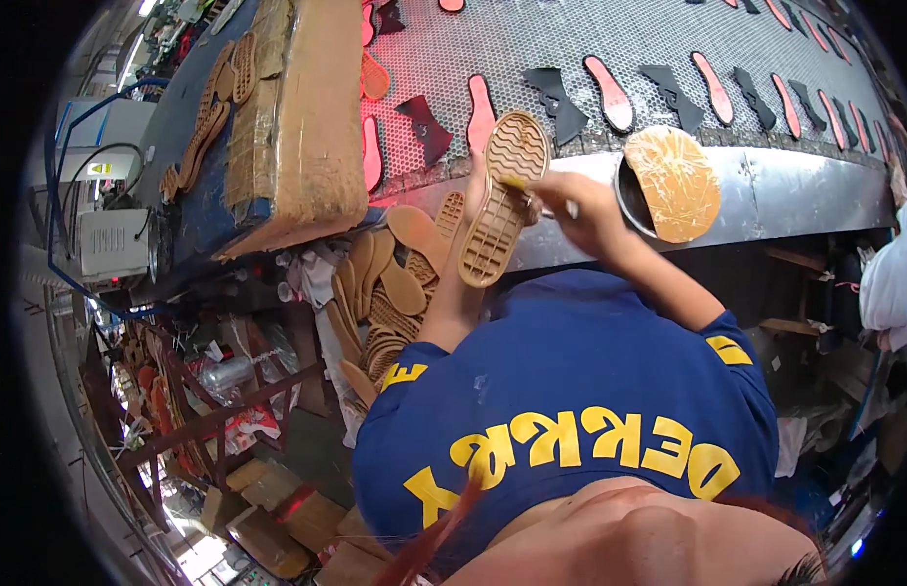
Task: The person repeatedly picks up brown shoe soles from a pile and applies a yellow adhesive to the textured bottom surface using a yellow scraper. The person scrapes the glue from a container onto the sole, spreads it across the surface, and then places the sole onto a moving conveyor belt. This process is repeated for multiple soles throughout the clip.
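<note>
A tan shoe sole (505,200) is held up in front of my chest, its wavy and gridded tread facing me. My left hand (476,191) grips it along its left edge, most of the fingers hidden behind it. My right hand (588,210), slightly blurred, is closed at the sole's right edge. From its fingers a small yellow-tipped tool (515,183) reaches onto the tread; its kind is unclear. Right of this hand, a round pot (629,190) sits on the metal ledge, mostly covered by a scratched tan disc (676,184).
Ahead, a mesh conveyor belt (590,59) carries pink insoles (611,96) and black shoe uppers (556,103). Behind the metal ledge (766,186), a worn cardboard-covered block (317,117) stands to the left. Loose soles (385,283) are heaped below it, beside my left arm. Cardboard boxes (268,537) lie lower left.
</note>
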A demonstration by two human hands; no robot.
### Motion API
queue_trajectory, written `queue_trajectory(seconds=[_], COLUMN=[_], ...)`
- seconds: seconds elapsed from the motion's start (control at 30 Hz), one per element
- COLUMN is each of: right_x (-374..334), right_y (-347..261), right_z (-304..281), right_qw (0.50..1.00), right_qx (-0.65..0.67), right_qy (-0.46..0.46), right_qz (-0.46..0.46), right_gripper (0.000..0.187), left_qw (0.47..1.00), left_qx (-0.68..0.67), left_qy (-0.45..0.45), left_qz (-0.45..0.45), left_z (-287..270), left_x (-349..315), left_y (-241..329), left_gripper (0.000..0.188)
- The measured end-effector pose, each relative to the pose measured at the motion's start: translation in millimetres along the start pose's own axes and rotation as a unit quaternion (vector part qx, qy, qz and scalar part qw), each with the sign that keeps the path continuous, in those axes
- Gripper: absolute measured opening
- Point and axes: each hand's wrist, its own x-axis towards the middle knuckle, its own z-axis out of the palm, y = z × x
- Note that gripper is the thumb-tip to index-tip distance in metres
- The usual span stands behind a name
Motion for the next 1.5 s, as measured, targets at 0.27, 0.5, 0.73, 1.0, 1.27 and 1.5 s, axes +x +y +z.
queue_trajectory(seconds=[0.27,0.5,0.73,1.0,1.27,1.5], right_x=[2,-37,-89,-115,-119,-104], right_y=[24,13,23,29,40,61], right_z=[-3,-3,-34,-82,-52,-28], right_qw=[0.979,0.967,0.877,0.86,0.874,0.878], right_qx=[0.146,0.17,0.314,0.218,0.172,0.097], right_qy=[-0.032,-0.105,0.201,0.328,0.311,0.248], right_qz=[0.14,0.155,0.303,0.326,0.331,0.398], right_gripper=[0.016,0.023,0.015,0.019,0.022,0.018], left_qw=[0.994,0.996,0.982,0.981,0.543,0.388], left_qx=[-0.074,-0.029,-0.082,0.069,0.682,0.812], left_qy=[-0.076,0.077,0.171,0.05,0.476,0.436], left_qz=[0.018,0.02,-0.007,0.173,0.111,-0.019], left_z=[-35,-43,-112,-124,-237,-220], left_x=[17,7,8,131,32,-106], left_y=[-16,-29,-28,217,142,2], left_gripper=[0.08,0.098,0.072,0.048,0.07,0.118])
